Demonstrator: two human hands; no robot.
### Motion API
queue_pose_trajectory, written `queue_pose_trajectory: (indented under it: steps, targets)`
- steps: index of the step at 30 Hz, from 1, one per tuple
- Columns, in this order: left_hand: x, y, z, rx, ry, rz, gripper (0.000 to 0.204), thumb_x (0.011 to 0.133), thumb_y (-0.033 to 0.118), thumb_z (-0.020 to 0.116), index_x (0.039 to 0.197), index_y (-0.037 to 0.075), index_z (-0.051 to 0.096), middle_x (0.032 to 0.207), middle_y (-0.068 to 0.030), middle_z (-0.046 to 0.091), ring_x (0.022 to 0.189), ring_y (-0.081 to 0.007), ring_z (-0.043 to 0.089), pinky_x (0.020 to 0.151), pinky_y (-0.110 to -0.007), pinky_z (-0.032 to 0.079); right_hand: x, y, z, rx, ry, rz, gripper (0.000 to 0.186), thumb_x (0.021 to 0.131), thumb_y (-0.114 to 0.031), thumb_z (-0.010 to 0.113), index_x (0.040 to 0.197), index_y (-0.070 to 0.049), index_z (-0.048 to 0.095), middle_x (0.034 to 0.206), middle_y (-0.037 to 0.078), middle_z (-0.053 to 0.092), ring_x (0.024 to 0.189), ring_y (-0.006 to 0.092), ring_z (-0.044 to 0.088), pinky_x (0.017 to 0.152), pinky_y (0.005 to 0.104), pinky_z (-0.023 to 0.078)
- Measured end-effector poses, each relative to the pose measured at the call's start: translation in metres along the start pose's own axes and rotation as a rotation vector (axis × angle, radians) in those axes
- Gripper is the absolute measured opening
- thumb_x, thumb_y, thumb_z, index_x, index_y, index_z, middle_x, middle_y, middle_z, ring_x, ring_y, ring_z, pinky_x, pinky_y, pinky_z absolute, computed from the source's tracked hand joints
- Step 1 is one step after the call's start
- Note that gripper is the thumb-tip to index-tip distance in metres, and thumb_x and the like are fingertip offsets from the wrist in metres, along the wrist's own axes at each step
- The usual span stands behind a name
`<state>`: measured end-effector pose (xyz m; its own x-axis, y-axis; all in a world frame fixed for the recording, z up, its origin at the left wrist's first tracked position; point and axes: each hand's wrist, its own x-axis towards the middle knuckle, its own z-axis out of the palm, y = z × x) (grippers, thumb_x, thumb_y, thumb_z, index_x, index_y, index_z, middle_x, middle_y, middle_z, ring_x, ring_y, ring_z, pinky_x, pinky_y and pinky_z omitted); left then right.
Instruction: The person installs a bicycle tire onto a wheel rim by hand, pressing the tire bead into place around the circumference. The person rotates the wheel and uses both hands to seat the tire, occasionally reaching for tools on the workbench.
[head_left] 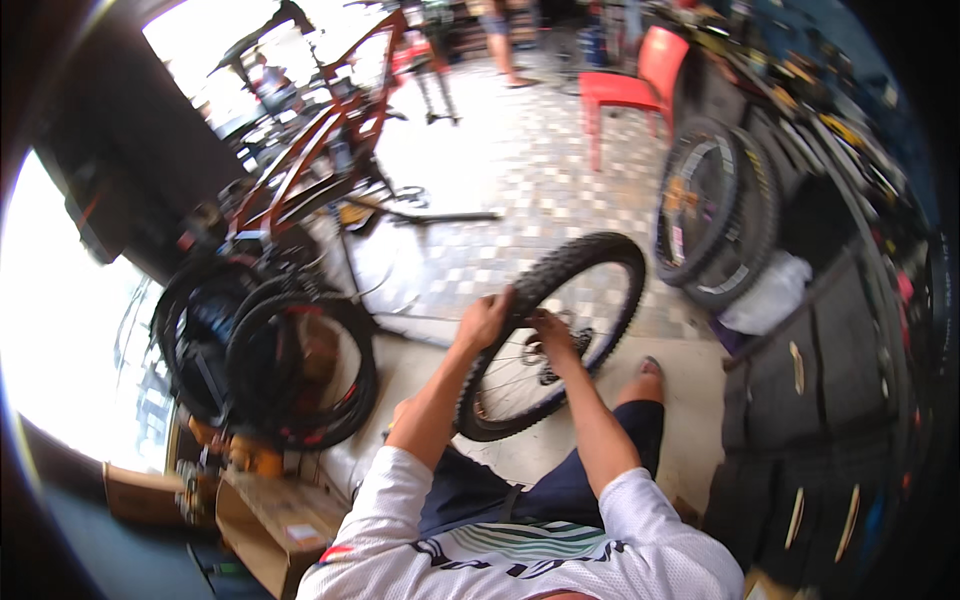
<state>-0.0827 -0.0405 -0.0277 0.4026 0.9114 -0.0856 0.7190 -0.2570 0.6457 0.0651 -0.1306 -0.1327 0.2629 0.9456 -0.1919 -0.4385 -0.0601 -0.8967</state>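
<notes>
Over the pale floor (692, 405), in front of the person's dark shorts (460, 500), bike wheel (634, 300) sits tilted between both hands. Left hand (485, 322) clasps the tyre (550, 268) at its upper left; right hand (552, 338) is just inside it, fingers curled, can't tell if pinching anything (blur). Judgement: hold the left firm so the wheel can't roll, work the right in small even moves, keep knuckles off the dark hub parts (548, 374).
</notes>
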Motion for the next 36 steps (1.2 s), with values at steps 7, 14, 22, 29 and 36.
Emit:
queue_pose_trajectory:
  steps: [7, 14, 22, 29, 36]
  targets:
    - [-0.012, 0.048, 0.019, -0.128, 0.041, 0.311, 0.064, 0.092, 0.055, 0.074, 0.125, 0.001, 0.066, 0.114, -0.0247, 0.075, 0.106, -0.0348, 0.073, 0.093, -0.045, 0.054, -0.038, -0.032, -0.085, -0.709, 0.375, -0.448, 0.025, 0.097, -0.021, 0.072, 0.113, -0.002, 0.073, 0.108, 0.015, 0.077, 0.099, 0.0246, 0.074, 0.089, 0.0381, 0.056]
    - [0.015, 0.109, 0.053, 0.185, 0.080, 0.410, 0.077, 0.084, 0.062, 0.074, 0.133, 0.004, 0.057, 0.118, -0.0278, 0.072, 0.112, -0.0475, 0.068, 0.094, -0.053, 0.052, -0.256, -0.266, -0.205, -0.842, 1.014, -0.721, 0.020, 0.099, -0.027, 0.070, 0.112, -0.013, 0.073, 0.094, 0.008, 0.075, 0.074, 0.0232, 0.070, 0.072, 0.0382, 0.056]
    - [0.007, 0.157, 0.080, 0.192, 0.046, 0.429, 0.072, 0.084, 0.059, 0.075, 0.127, 0.004, 0.059, 0.116, -0.0268, 0.073, 0.112, -0.0476, 0.068, 0.092, -0.056, 0.052, -0.533, -0.408, -0.250, -1.276, 1.656, -0.533, 0.021, 0.097, -0.024, 0.073, 0.114, -0.012, 0.074, 0.104, 0.007, 0.080, 0.093, 0.0236, 0.076, 0.081, 0.0349, 0.057]
    - [0.001, 0.177, 0.089, 0.213, 0.027, 0.410, 0.072, 0.082, 0.057, 0.078, 0.130, 0.006, 0.059, 0.115, -0.0250, 0.074, 0.111, -0.0465, 0.069, 0.092, -0.054, 0.053, -0.642, -0.419, -0.263, -1.485, 1.634, 0.493, 0.023, 0.081, -0.030, 0.082, 0.089, -0.009, 0.079, 0.091, 0.013, 0.079, 0.088, 0.0290, 0.075, 0.080, 0.0438, 0.056]
    - [0.000, 0.187, 0.103, 0.139, -0.069, 0.428, 0.076, 0.081, 0.059, 0.078, 0.125, 0.001, 0.057, 0.110, -0.0261, 0.074, 0.104, -0.0449, 0.072, 0.088, -0.055, 0.055, -0.701, -0.388, -0.345, -1.441, 1.485, 0.329, 0.014, 0.073, -0.013, 0.077, 0.075, -0.003, 0.068, 0.067, 0.015, 0.064, 0.063, 0.0283, 0.062, 0.061, 0.0454, 0.048]
